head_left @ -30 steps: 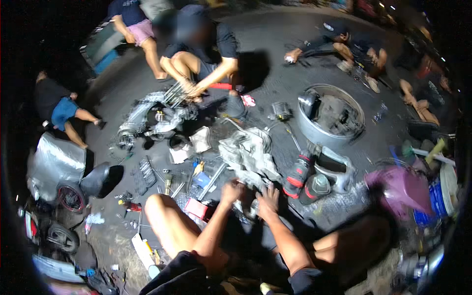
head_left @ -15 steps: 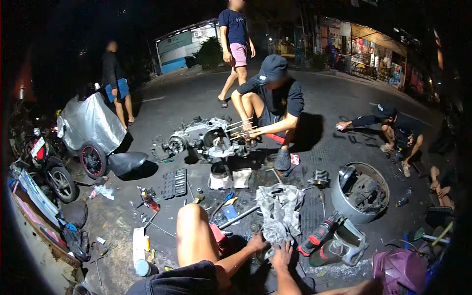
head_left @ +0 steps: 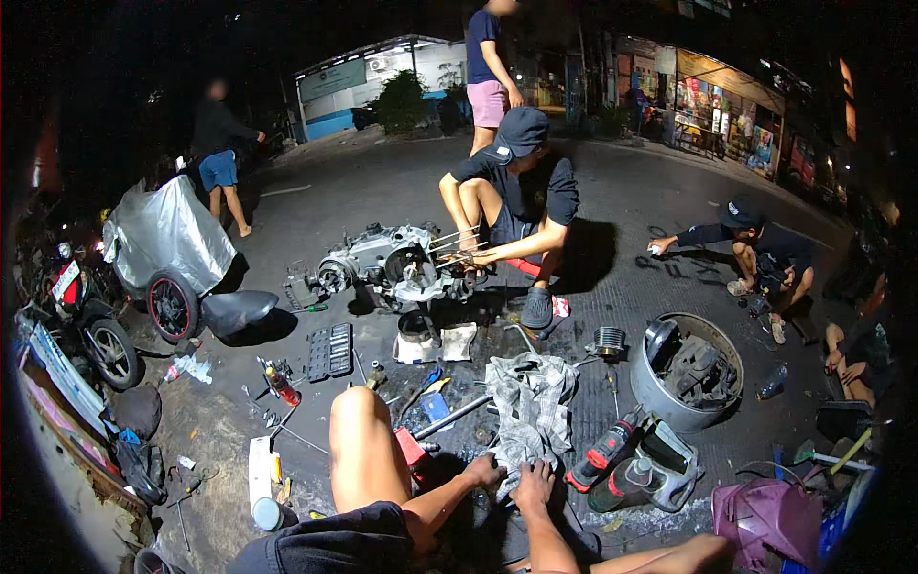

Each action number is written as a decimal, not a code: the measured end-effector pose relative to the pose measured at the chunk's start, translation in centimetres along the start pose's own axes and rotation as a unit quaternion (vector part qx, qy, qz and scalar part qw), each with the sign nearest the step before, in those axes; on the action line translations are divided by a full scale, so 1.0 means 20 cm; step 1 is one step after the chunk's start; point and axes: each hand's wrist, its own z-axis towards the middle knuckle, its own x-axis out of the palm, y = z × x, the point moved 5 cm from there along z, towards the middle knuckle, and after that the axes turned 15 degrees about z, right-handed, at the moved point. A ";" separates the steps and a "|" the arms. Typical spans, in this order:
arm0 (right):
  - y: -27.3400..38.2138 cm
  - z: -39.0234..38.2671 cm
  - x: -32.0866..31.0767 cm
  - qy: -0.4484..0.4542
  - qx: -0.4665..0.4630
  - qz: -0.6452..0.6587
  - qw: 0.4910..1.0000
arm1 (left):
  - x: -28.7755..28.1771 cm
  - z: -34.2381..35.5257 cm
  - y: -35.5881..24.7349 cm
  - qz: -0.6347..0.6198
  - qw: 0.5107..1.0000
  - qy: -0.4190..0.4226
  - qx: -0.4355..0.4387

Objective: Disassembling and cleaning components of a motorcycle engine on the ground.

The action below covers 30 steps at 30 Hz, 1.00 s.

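The largest thing about the grey cloth [head_left: 528, 407] is the crouching co-worker [head_left: 516, 187], beyond it, with both hands at the studs of a stripped engine [head_left: 382, 258] that lies beyond the cloth and to its left; the engine looks unevenly propped, so a hard push on those studs might rock it. To the right of the cloth stands a round metal tub [head_left: 639, 378] filled with dark, grimy parts, which could soil the fabric if it brushed them. The cloth itself lies rumpled on the ground in front of the person, its near end at the hands. Just right of that end are a pale jug [head_left: 687, 486], a red-and-black power tool [head_left: 604, 450] and a clear container [head_left: 623, 488] that seems to hold dark liquid; a wide swing of the right elbow, or a sharp sideways tug on the fabric, might tip the container and wet the tool. A metal bar [head_left: 466, 415] points at the cloth's left edge and may snag a fold if the cloth is dragged that way. The right hand [head_left: 534, 486] rests on the near end with its fingers slightly apart, and the left hand [head_left: 485, 472] is curled at the left of that end; whether either pinches fabric or a part beneath it, I cannot tell, and a small piece hidden in the folds could roll away if the cloth were lifted fast.
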 end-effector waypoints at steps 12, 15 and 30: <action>-0.02 -0.01 0.06 0.004 0.000 0.000 1.000 | 0.03 -0.04 0.05 -0.024 0.998 0.029 -0.046; -0.02 0.00 0.05 -0.012 0.008 0.010 1.000 | 0.04 -0.02 0.05 -0.012 0.999 0.030 -0.031; -0.01 0.05 0.01 0.056 0.084 0.030 0.994 | 0.11 0.03 0.09 -0.027 0.996 0.079 -0.025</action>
